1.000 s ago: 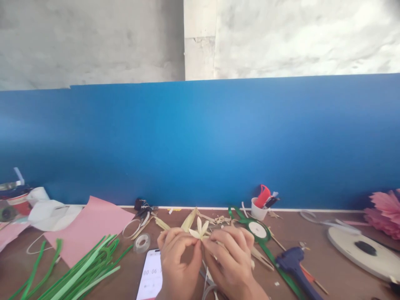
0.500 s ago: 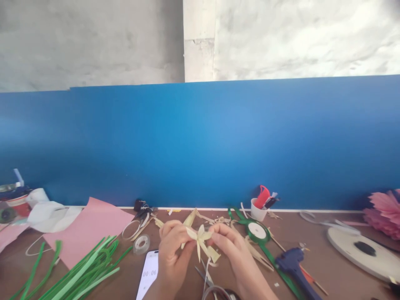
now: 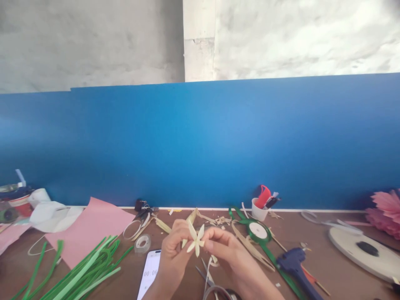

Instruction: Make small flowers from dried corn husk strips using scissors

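A pale cream flower with several pointed petals, seemingly of dried husk, is held up over the table between both hands. My left hand is closed on it from behind and the left; its stem, if any, is hidden by the fingers. With thumb and forefinger, my right hand pinches the tip of the right petal. Below the hands lie scissors, partly covered by pale strips. A phone showing a timer rests beside my left wrist.
Green pipe cleaners and pink paper lie left, near a clear tape roll. To the right are a green ribbon spool, a white cup of tools, a blue glue gun and a round beige disc. A blue partition stands behind.
The flower has turned slightly, its petals facing me more squarely and looking more evenly spread. My right fingers have shifted a little left and down, staying on the right petal.
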`<state>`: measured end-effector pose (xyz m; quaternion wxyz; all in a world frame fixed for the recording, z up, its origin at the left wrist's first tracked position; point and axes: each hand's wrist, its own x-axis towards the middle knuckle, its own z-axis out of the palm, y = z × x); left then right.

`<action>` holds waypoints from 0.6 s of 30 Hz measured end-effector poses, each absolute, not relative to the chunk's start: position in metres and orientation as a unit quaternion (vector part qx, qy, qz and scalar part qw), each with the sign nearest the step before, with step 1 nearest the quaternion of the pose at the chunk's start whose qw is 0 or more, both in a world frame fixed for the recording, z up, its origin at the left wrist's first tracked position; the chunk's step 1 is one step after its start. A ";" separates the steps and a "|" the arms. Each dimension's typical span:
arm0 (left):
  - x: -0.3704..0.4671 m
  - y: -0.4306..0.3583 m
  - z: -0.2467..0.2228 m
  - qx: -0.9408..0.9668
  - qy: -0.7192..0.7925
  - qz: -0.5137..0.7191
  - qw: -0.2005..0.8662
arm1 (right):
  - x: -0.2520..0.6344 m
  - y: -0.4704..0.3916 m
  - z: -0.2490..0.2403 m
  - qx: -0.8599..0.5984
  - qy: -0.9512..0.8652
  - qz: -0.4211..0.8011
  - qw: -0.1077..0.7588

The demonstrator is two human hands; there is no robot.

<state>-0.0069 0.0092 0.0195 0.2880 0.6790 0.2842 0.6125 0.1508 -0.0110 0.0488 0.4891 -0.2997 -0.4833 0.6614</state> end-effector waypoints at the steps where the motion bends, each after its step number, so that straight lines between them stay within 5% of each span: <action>1: -0.009 0.010 0.021 0.696 0.277 0.600 0.278 | 0.153 -0.011 0.051 -0.311 -0.493 0.648 0.490; 8: -0.014 0.010 0.028 0.781 0.254 0.535 0.200 | 0.163 -0.013 0.062 -0.400 -0.547 0.549 0.489; 18: -0.011 0.007 0.015 0.777 0.231 0.573 0.122 | 0.152 -0.015 0.056 -0.317 -0.515 0.584 0.542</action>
